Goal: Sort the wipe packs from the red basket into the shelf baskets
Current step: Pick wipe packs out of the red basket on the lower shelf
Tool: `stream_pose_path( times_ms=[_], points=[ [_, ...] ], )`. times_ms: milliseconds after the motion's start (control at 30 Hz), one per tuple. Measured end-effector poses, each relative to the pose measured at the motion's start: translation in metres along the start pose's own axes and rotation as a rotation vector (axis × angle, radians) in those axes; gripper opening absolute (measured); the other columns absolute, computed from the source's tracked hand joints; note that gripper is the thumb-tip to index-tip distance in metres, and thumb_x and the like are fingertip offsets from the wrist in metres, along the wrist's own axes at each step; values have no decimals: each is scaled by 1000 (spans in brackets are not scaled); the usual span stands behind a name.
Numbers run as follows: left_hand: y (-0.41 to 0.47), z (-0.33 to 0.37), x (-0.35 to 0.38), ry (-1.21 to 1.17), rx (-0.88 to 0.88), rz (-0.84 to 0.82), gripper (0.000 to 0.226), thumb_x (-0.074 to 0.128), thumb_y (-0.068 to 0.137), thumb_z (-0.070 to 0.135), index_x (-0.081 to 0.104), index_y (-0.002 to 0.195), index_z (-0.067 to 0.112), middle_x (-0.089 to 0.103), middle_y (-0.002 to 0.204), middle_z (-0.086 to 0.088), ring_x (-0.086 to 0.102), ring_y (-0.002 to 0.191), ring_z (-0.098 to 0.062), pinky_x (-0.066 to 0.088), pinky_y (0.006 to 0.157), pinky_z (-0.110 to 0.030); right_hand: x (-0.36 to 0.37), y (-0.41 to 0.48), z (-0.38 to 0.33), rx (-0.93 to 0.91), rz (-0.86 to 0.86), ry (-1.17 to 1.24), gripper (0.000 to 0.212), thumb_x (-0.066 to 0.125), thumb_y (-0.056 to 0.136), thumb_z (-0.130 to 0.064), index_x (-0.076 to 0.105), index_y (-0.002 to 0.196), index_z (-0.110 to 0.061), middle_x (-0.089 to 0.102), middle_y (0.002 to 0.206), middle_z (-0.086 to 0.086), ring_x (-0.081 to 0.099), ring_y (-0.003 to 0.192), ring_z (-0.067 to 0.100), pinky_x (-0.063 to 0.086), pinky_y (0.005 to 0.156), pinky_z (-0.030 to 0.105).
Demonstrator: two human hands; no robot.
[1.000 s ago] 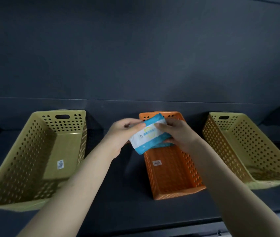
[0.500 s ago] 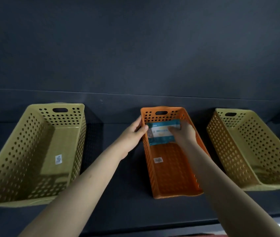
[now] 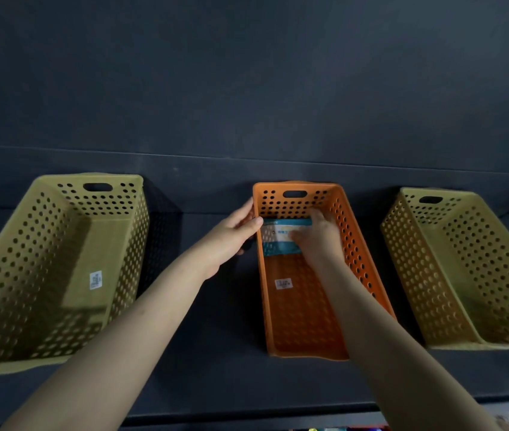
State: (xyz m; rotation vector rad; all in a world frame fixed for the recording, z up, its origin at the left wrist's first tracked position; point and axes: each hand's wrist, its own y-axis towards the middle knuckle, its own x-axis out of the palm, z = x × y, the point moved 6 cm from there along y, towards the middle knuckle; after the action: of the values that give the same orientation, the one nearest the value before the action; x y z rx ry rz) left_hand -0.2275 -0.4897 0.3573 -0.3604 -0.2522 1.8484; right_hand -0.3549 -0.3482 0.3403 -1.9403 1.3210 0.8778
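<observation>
The blue-and-white wipe pack (image 3: 279,236) now lies at the far end of the orange perforated plastic basket (image 3: 304,321), no longer mid-air. The right grip (image 3: 318,236) covers it, hold unclear. The left grip (image 3: 234,236) now pinches the rim, so placement looks nearly done.

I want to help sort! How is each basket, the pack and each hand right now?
orange basket, holds one pack.
wipe pack, at its far end, under the right hand.
left yellow basket, no pack.
right yellow basket, no pack.
left hand, pinches the orange basket's left wall.
right hand, on the pack; grip unclear.
</observation>
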Motion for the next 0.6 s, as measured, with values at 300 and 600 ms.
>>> stream_pose_path(
  times_ms=[300,600],
  points=[
    [-4,6,1,31,-38,68,54,52,95,47,31,145,47,43,147,14,40,133,-11,40,99,-34,7,6,0,-9,-162,14,38,62,92,-19,54,129,-17,60,114,4,55,89,13,51,71,25],
    [-52,32,-39,455,145,303,62,64,91,35,40,146,20,51,143,1,51,126,-15,38,100,-24,-74,-55,-41,-260,-1,-62,50,62,91,-31,51,137,-18,60,131,4,59,112,20,46,87,29]
  ],
)
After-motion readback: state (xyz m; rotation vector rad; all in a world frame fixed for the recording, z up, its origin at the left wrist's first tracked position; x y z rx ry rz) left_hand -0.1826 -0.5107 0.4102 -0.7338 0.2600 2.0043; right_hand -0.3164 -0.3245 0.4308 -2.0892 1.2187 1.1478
